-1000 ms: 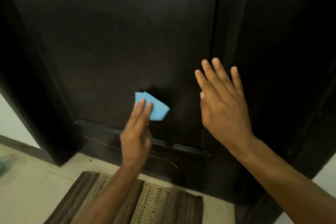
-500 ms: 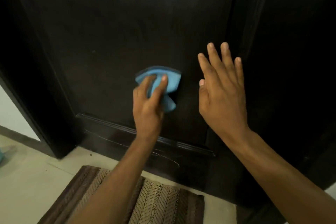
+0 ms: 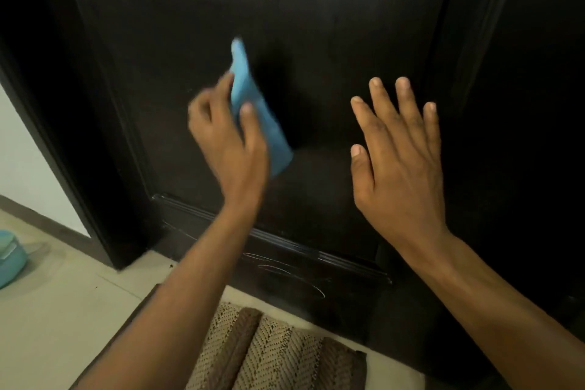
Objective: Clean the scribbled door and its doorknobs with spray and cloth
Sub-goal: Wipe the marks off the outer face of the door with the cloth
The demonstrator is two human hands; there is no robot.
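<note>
- The folded light-blue cleaning cloth (image 3: 256, 111) lies against the dark brown wooden door (image 3: 316, 25), long axis running from upper left to lower right.
- The left hand (image 3: 228, 139) grips it, fingers curled round; half a second ago the cloth sat bunched and lower.
- The right hand (image 3: 399, 161) is spread, fingers straight, at the door.
- White scribbles (image 3: 291, 275) mark the bottom rail.

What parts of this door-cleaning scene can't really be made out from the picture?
- Doorknobs: none in the head view; the door runs past the top edge.
- Spray bottle: not in frame.
- Left hand and blue cloth: smeared by motion, so cloth-to-door contact is unclear.
- Right hand: its palm faces away, so touch on the door is uncertain.
- Teal object: cut by the left edge, unidentifiable.
- Scribbles: faint, unreadable.
</note>
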